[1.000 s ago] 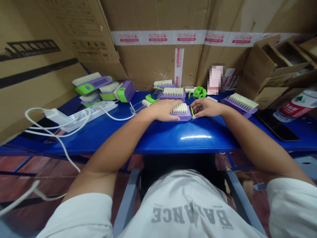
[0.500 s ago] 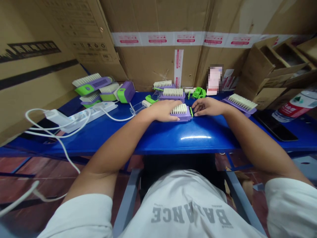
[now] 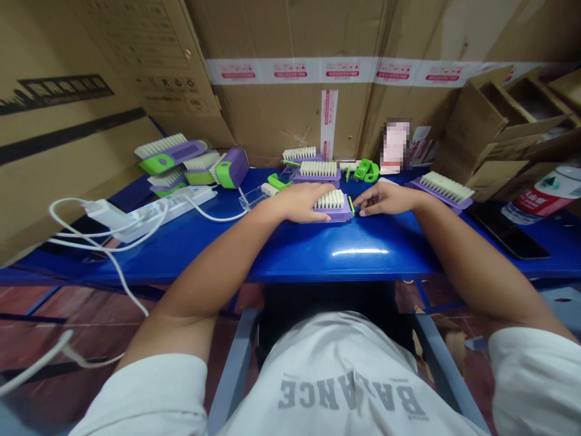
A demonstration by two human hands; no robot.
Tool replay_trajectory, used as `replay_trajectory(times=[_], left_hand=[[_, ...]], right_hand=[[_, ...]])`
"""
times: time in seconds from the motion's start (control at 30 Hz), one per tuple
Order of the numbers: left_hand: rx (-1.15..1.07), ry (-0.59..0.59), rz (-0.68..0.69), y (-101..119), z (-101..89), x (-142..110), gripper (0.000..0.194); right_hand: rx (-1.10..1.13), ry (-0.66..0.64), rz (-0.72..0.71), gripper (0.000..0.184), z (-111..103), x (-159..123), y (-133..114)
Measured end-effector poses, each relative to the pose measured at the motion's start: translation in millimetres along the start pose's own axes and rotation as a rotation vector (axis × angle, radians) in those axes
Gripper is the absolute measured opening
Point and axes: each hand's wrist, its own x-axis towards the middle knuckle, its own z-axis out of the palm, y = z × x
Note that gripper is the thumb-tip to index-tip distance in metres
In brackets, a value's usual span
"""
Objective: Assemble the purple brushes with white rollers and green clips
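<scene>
Left hand (image 3: 295,203) cupped on purple brush (image 3: 333,207), right hand (image 3: 384,198) open beside it

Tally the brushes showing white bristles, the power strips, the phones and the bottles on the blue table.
Brushes showing white bristles: 7
Power strips: 1
Phones: 1
Plastic bottles: 1
Total: 10
</scene>
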Motion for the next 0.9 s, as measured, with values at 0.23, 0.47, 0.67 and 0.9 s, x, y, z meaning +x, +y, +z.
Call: replay_trajectory(times=[0.23, 0.47, 0.67, 0.9], left_hand=[[0.003, -0.021, -0.013, 0.6, -1.0, 0.0, 0.094], [-0.006, -0.017, -0.01, -0.1, -0.2, 0.3, 0.095], [-0.002, -0.011, -0.011, -1.7, 1.6, 1.0, 0.095], [-0.001, -0.013, -0.008, -0.6, 0.2, 0.5, 0.093]], right_hand=[[0.017, -0.01, 0.003, 0.055, -0.4, -0.1, 2.3], [0.025, 0.003, 0.0, 0.053, -0.3, -0.1, 0.6], [0.019, -0.002, -0.004, 0.055, 0.1, 0.4, 2.4], [0.01, 0.004, 0.007, 0.053, 0.0, 0.3, 1.7]])
